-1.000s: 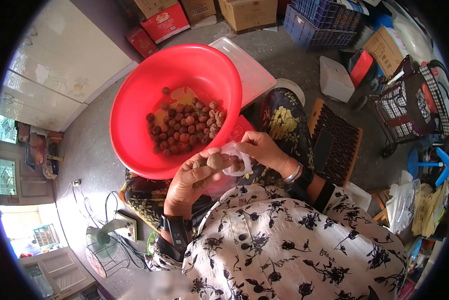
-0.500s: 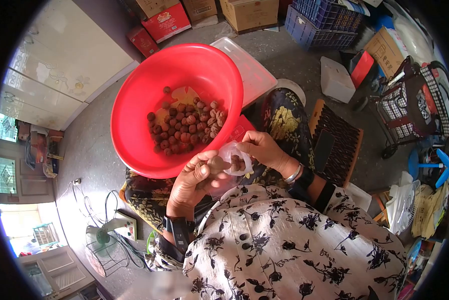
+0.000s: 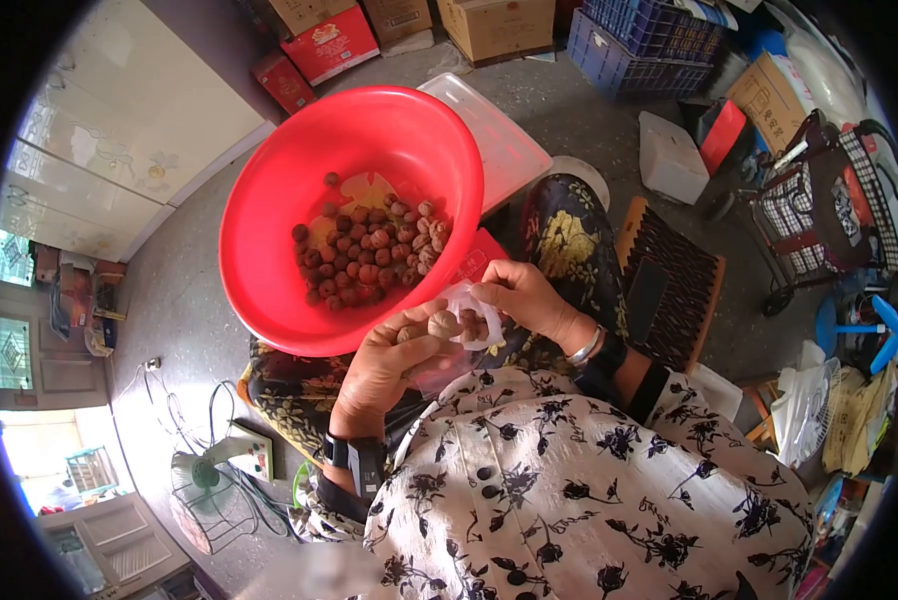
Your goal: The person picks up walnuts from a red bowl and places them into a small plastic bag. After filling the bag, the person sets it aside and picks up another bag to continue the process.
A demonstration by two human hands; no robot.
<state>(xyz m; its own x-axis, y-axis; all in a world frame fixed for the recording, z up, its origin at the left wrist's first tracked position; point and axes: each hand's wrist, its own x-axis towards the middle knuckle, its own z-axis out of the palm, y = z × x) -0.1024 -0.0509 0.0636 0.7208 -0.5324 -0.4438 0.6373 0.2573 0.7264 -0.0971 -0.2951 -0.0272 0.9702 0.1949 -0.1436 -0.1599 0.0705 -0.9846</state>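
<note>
A walnut (image 3: 444, 324) is held between the thumb and fingers of my left hand (image 3: 381, 362), at the mouth of a thin clear plastic bag (image 3: 460, 298). My right hand (image 3: 531, 302) pinches the bag's rim on the other side. Several brown walnuts (image 3: 475, 326) show inside the bag, and its lower part hangs over my lap. Just beyond my hands, a large red basin (image 3: 269, 190) has many more walnuts (image 3: 371, 258) heaped toward its near right side.
A translucent lid or box (image 3: 504, 145) lies behind the basin. To the right are a slatted wooden rack (image 3: 704, 265) with a dark phone-like object (image 3: 649, 300) on it, and a wheeled cart (image 3: 814, 215). A fan (image 3: 204, 472) with cables stands at lower left. Cartons (image 3: 499, 28) line the back.
My left hand has turned over, bringing the walnut a little right, to the bag's mouth. My right hand keeps its pinch on the bag, almost unmoved.
</note>
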